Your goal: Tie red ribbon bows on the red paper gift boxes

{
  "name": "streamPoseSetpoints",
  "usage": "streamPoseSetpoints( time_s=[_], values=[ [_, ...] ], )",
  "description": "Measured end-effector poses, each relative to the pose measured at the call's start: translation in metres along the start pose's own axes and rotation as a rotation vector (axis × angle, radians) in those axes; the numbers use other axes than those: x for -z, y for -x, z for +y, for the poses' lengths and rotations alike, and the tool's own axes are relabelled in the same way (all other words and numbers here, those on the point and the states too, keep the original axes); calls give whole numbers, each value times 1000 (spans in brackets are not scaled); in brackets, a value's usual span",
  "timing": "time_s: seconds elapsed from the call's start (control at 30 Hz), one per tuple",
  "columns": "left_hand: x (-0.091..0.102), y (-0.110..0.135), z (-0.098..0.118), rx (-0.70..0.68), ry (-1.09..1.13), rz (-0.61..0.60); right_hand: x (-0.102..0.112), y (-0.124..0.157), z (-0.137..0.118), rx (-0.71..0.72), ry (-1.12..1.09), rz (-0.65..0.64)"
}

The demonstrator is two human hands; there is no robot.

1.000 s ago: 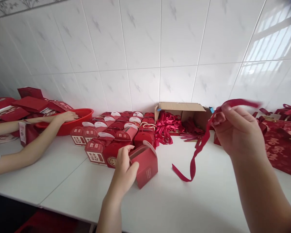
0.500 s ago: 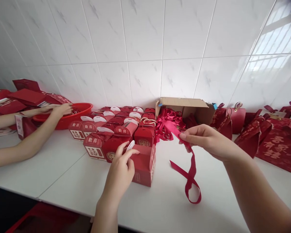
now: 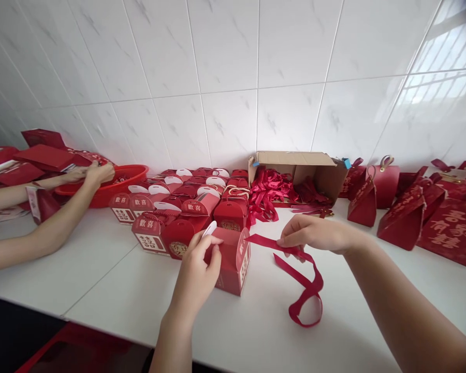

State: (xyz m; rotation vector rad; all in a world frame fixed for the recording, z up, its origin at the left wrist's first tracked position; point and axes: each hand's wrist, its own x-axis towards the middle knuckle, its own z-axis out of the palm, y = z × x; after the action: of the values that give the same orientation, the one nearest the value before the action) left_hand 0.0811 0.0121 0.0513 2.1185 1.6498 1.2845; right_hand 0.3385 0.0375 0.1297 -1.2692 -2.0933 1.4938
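Observation:
My left hand [image 3: 200, 269] pinches the white-lined top flap of a small red gift box [image 3: 233, 267] that stands on the white counter [image 3: 256, 331]. My right hand [image 3: 314, 234] is closed on a red ribbon [image 3: 305, 287]. One end of the ribbon reaches toward the box top, and the rest curls in a loop on the counter to the right of the box.
Several finished red boxes [image 3: 178, 207] stand behind mine. A cardboard carton [image 3: 295, 171] of red ribbons sits at the wall. Red paper bags [image 3: 411, 212] lie at right. Another person's arms [image 3: 50, 228] reach to a red basin [image 3: 112, 181] at left.
My right hand has come down from up high at the right to just beside the box, carrying the ribbon. My left hand has shifted from the box's side to its top flap.

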Motion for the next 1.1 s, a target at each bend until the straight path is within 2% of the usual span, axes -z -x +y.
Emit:
streamPoseSetpoints(
  time_s=[0.37, 0.57, 0.73, 0.87, 0.93, 1.1],
  values=[
    [0, 0, -1, -29, 22, -21, -4, -7, 6, -5, 26, 12],
    [1, 2, 1, -72, 24, -56, -10, -11, 7, 41, 26, -55],
    [3, 3, 6, -82, 29, -103, -10, -13, 7, 53, 7, -8],
    [3, 6, 13, -82, 63, -145, -12, -12, 3, 75, -17, -90],
    [1, 7, 15, -85, 53, -118, -14, -12, 3, 82, -9, -104],
    [-1, 8, 19, -119, -19, 44, -13, -15, 6, 86, 81, -82]
  ],
)
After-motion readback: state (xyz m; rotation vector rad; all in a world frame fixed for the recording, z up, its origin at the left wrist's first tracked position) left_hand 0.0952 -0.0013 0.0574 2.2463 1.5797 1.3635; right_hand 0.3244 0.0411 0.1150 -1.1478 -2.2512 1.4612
